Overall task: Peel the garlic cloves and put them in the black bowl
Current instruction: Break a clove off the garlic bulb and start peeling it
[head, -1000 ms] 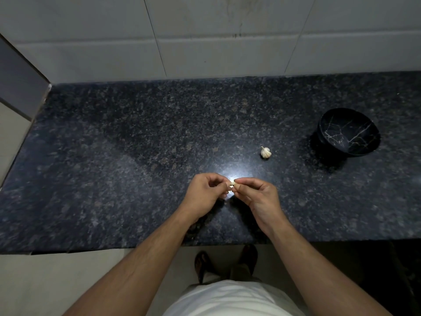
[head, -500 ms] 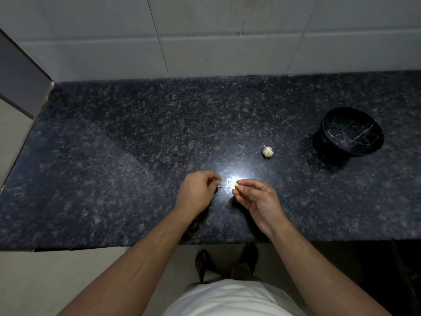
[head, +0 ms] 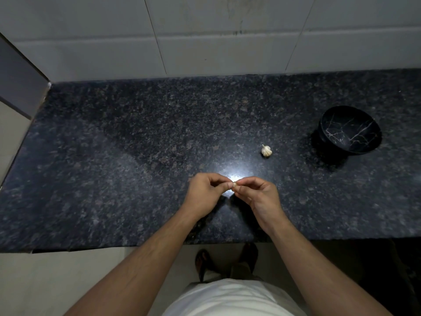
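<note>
Both hands, left hand point(head: 202, 192) and right hand point(head: 259, 195), pinch one garlic clove point(head: 234, 184) above the worktop's point(head: 114, 167) front edge. A garlic bulb point(head: 266, 150) lies nearer the black bowl point(head: 350, 130), toward the right end.

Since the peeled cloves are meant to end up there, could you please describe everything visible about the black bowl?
The round black bowl with thin white marble-like veins looks glossy, like glazed ceramic or stone. It stands upright on the dark speckled granite counter, at its right side, beyond and right of the small white garlic bulb. Nothing shows inside it, and neither hand touches it.
</note>
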